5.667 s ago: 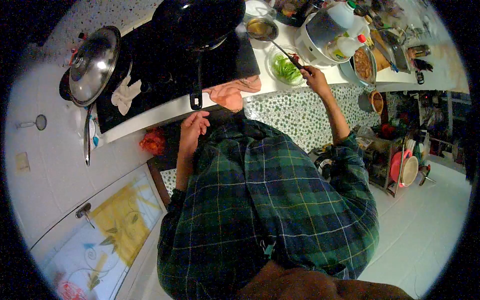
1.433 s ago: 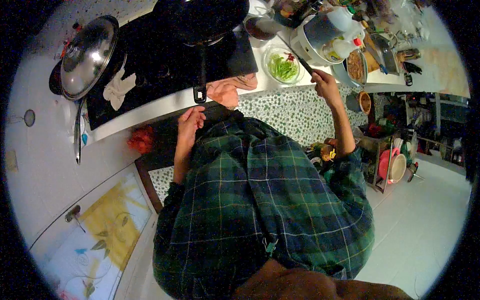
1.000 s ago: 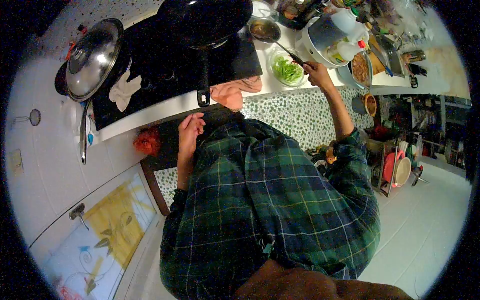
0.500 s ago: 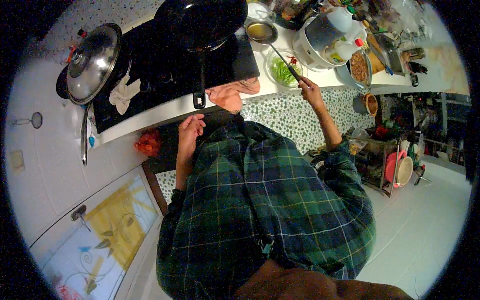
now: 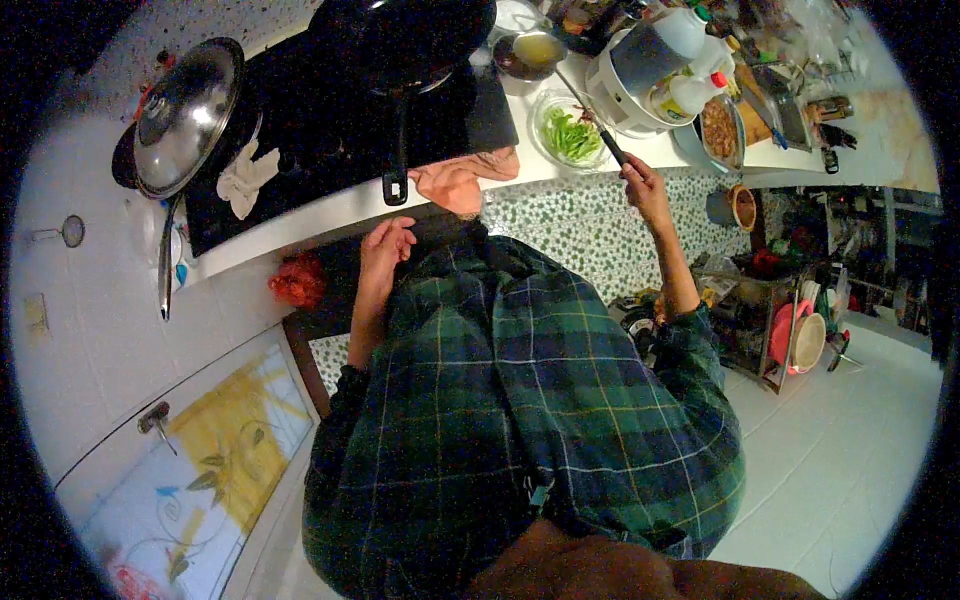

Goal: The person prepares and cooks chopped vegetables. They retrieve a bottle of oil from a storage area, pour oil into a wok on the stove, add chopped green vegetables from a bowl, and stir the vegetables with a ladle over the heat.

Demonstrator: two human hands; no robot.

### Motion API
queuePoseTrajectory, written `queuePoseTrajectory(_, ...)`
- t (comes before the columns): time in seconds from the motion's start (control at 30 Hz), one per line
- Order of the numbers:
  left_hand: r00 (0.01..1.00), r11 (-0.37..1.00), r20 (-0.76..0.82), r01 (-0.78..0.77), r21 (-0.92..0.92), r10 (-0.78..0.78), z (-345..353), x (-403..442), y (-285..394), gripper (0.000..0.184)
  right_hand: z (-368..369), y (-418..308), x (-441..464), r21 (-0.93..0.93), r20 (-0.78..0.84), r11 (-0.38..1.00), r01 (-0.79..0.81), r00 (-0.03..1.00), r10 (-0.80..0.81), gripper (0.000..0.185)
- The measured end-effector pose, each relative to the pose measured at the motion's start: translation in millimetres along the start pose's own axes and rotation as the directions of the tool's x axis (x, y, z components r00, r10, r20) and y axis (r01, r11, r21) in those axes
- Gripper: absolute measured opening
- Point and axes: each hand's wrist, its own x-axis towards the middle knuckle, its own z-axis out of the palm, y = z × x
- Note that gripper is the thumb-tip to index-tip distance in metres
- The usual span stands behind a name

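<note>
Ladle in the right hand, left hand unloaded

From my remote seat I see the white bench (image 5: pixel 530 170) carrying a flat black cooktop (image 5: pixel 465 125). A deep black wok (image 5: pixel 400 40) stands on it, its handle pointing towards the person, and a shiny domed metal lid (image 5: pixel 195 120) sits tilted at the left end. To the right of the cooktop, a round clear glass bowl (image 5: pixel 537 125) holds cut green vegetables (image 5: pixel 570 137). The thing in play, a black-handled metal ladle (image 5: pixel 606 138), slants past the bowl's right side, its round head beyond the rim and showing a yellowish patch; I cannot tell whether the head rests on anything. The right hand (image 5: pixel 645 188) has its grip closed round the near end of the handle. The left hand (image 5: pixel 385 245), its grip loosely curled around nothing I can see, hangs near the wok's handle.

I judge ladle handling to be the step in hand; the next move calls for a steady wrist and clearance over the bowl.
</note>
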Motion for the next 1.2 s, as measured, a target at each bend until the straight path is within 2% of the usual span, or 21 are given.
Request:
queuePoseTrajectory(0.17, 0.999, 0.999, 0.05, -0.012, -0.048, 0.015, -1.8, 3.6, -5.2, 0.027, -5.9, -26.5, -8.5, -0.048, -0.004, 0.999, 0.026, 1.0, -0.026, 0.036)
queuePoseTrajectory(0.27, 0.999, 0.999, 0.044, 0.018, -0.051, -0.016, -3.8, 6.7, -10.8, 0.027, -9.5, -34.5, -7.4, -0.085, -0.016, 0.996, 0.038, 0.999, -0.04, 0.037)
queuePoseTrajectory(0.53, 1.0, 0.995, 0.021, 0.02, -0.093, -0.018, -5.0, 3.5, -11.5, 0.025, -9.9, -48.0, -7.2, -0.023, 0.007, 0.997, 0.071, 0.997, -0.071, 0.037)
queuePoseTrajectory(0.83, 0.999, 0.994, 0.019, 0.027, -0.104, -0.026, -6.1, 3.7, -11.4, 0.024, -9.6, -64.1, -10.9, -0.065, -0.016, 0.996, 0.069, 0.997, -0.07, 0.037)
queuePoseTrajectory(0.93, 1.0, 0.995, 0.017, 0.005, -0.096, -0.004, -6.1, 0.5, -7.7, 0.024, -18.0, -69.6, -8.0, -0.13, -0.043, 0.986, 0.103, 0.993, -0.109, 0.035)
queuePoseTrajectory(1.03, 1.0, 0.995, 0.007, -0.003, -0.095, 0.004, -3.4, -1.8, -3.7, 0.025, -17.5, -101.9, -15.2, -0.153, 0.025, 0.978, 0.141, 0.99, -0.139, 0.036)
queuePoseTrajectory(1.07, 1.0, 0.995, 0.006, -0.004, -0.097, 0.004, -3.8, -2.0, -3.4, 0.025, -15.2, -113.3, -17.0, -0.198, 0.011, 0.971, 0.134, 0.991, -0.135, 0.035)
queuePoseTrajectory(1.1, 1.0, 0.995, -0.001, -0.005, -0.101, 0.005, -5.6, -1.7, -4.7, 0.025, -15.0, -121.4, -14.0, -0.293, 0.051, 0.934, 0.207, 0.978, -0.2, 0.034)
queuePoseTrajectory(1.17, 1.0, 0.989, 0.005, 0.008, -0.149, -0.007, -8.7, 0.8, -9.0, 0.025, -4.4, -146.9, -20.2, -0.216, 0.068, 0.97, 0.114, 0.993, -0.102, 0.034)
queuePoseTrajectory(1.2, 1.0, 0.988, -0.002, 0.003, -0.154, -0.004, -10.3, 1.7, -10.2, 0.025, 1.2, -155.1, -19.5, -0.219, 0.076, 0.969, 0.119, 0.992, -0.105, 0.034)
